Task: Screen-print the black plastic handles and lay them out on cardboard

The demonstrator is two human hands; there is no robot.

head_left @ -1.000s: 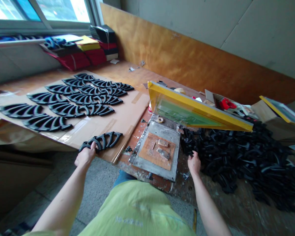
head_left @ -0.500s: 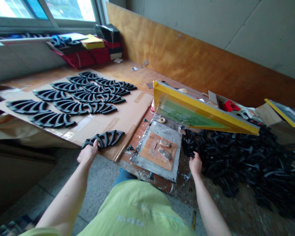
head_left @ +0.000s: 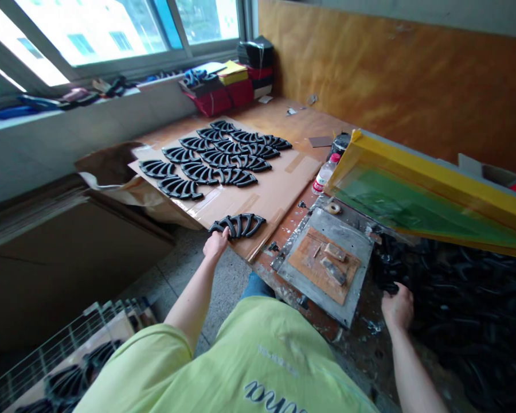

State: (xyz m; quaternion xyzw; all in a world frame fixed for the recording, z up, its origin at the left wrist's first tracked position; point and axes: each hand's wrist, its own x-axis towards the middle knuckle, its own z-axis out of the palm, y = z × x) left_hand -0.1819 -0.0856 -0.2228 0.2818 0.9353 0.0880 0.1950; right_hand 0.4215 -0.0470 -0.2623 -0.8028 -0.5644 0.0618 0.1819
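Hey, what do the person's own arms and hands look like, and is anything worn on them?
Both hands are bare: the left hand and the right hand wear no gloves, and no watch or band shows on either wrist. The left arm comes out of the short sleeve of a lime-yellow T-shirt with dark lettering. Blue jeans show below the shirt.

Bright windows (head_left: 98, 28) and a plywood wall (head_left: 391, 69) rise above a speckled floor (head_left: 198, 281).
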